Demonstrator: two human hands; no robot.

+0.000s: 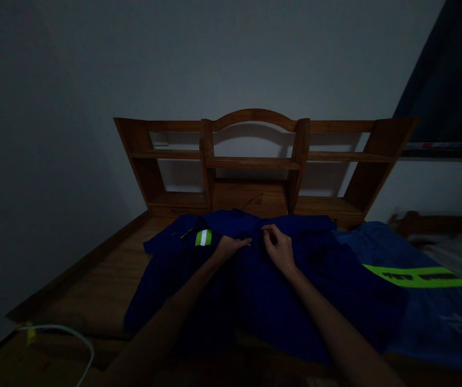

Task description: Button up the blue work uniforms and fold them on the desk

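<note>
A dark blue work jacket lies spread over the wooden desk, with a green and silver reflective patch on its left part. On the upper middle of the jacket, my left hand is closed on the cloth, its thumb pointing right and its other fingers mostly hidden. Just to the right, my right hand is curled with thumb and fingertips pinched together at the cloth. The small bit between those fingertips is too dark to make out clearly.
Behind the jacket stands a wooden shelf unit against the wall. A lighter blue cloth with a bright yellow-green band lies at the right. At the lower left, a white cable curves over the desk. The room is dim.
</note>
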